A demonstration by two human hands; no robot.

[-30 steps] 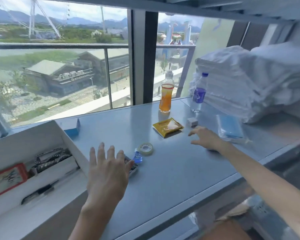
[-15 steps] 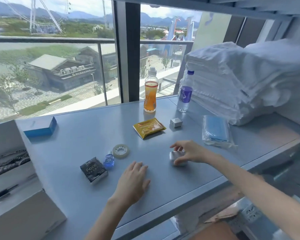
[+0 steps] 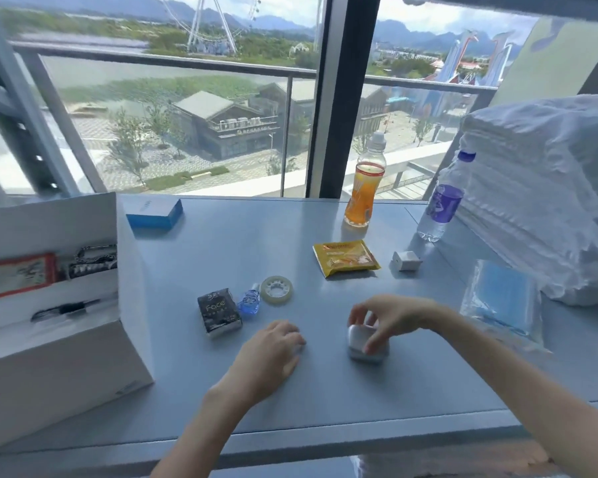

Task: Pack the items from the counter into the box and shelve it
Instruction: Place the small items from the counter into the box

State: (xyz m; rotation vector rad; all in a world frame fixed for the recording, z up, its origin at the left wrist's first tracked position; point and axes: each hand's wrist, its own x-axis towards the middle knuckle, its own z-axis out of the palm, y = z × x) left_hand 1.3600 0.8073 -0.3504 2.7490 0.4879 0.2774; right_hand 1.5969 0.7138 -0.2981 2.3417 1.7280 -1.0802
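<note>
My right hand (image 3: pixel 390 315) grips a small silver-white case (image 3: pixel 363 343) on the grey counter (image 3: pixel 256 257), fingers curled over its top. My left hand (image 3: pixel 270 353) rests palm down on the counter just left of it, holding nothing. The open white box (image 3: pixel 128 305) stands at the left and holds a red card (image 3: pixel 18 274), a chain (image 3: pixel 90 260) and a black pen (image 3: pixel 66 308). Loose on the counter lie a black tissue pack (image 3: pixel 218 312), a small blue bottle (image 3: pixel 249 301), a tape roll (image 3: pixel 277 290), a yellow sachet (image 3: pixel 346 258), a white cube (image 3: pixel 406 260) and a bag of blue masks (image 3: pixel 504 298).
An orange drink bottle (image 3: pixel 363 191) and a water bottle (image 3: pixel 442 205) stand at the back near the window. A blue-edged flat box (image 3: pixel 154 212) lies behind the white box. A tall stack of white towels (image 3: pixel 546 188) fills the right side.
My right hand has closed on the silver case and slid it toward me. My left hand has come down onto the counter beside it. The view has swung left, bringing the white box back in.
</note>
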